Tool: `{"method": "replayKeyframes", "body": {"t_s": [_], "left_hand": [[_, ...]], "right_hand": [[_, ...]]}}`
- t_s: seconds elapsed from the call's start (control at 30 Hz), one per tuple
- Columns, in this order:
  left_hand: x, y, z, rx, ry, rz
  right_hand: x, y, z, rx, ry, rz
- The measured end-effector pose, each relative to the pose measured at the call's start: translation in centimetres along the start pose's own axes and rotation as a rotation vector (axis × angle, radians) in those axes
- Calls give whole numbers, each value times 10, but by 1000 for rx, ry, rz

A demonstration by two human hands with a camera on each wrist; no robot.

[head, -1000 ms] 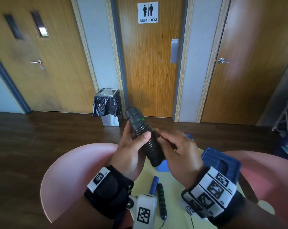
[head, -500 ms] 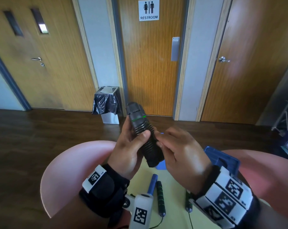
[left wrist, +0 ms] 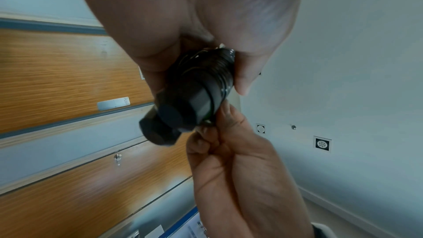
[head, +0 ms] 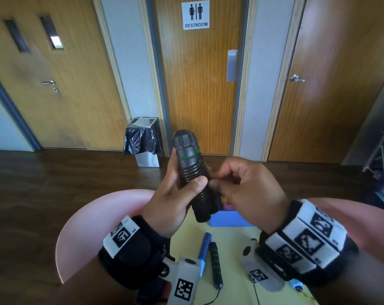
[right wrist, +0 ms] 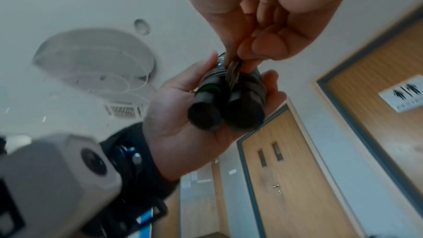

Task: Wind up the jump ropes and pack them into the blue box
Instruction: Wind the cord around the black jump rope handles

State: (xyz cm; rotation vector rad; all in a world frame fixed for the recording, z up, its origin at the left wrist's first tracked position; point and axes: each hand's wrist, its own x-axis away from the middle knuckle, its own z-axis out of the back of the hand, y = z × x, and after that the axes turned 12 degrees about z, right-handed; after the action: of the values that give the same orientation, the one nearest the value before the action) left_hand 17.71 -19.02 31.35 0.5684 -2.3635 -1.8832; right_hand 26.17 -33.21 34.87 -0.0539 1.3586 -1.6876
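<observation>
My left hand (head: 175,194) grips a black jump rope bundle (head: 191,172): two ribbed handles side by side with thin cord wound round them, held upright above the table. The handle ends show in the right wrist view (right wrist: 226,100), and the bundle (left wrist: 196,93) is also in the left wrist view. My right hand (head: 241,186) pinches a thin piece at the bundle's side, blurred, with thumb and fingertips (right wrist: 247,57). The blue box (head: 230,219) stands on the table just behind and below the bundle, mostly hidden by my hands.
On the yellow table (head: 230,249) lie a blue handle (head: 205,245) and a black-and-green handle (head: 215,265), with cords trailing toward me. Pink chairs (head: 94,227) stand left and right. A bin (head: 142,139) stands by the restroom door.
The left hand keeps the bundle almost still. The right hand's fingers have drawn back from over the bundle to a pinch at its right side.
</observation>
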Motion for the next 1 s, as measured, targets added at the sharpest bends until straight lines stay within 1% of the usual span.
{"method": "replayKeyframes", "body": {"t_s": [0.1,0.23,0.37,0.4,0.5,0.57,0.6,0.7,0.73,0.87,1.0], "left_hand": [[-2,1,-1,5,16,27],[-7,-1,1,26,22,24],[-9,1,0,128,62,32],[-9,0,0,164,66,37],[-6,-2,-4,196,63,33],[-6,-5,-6,201,64,27],[-7,-7,-6,202,68,25],[-8,-14,-10,211,66,33],[-8,-17,-12,214,63,37],[-9,-26,-24,203,89,43],[-14,-33,-40,182,74,68]], "right_hand": [[-6,-5,-1,-100,31,-29],[-15,-2,-1,-86,57,-44],[-9,4,-7,102,-60,-73],[-7,6,-10,95,-77,-69],[-3,7,-9,-39,-65,-89],[-2,5,-5,-4,-98,-51],[0,4,-4,61,-120,6],[4,2,-3,297,-166,240],[4,3,-2,338,-175,273],[2,17,3,342,-153,258],[-1,25,18,247,-144,165]]}}
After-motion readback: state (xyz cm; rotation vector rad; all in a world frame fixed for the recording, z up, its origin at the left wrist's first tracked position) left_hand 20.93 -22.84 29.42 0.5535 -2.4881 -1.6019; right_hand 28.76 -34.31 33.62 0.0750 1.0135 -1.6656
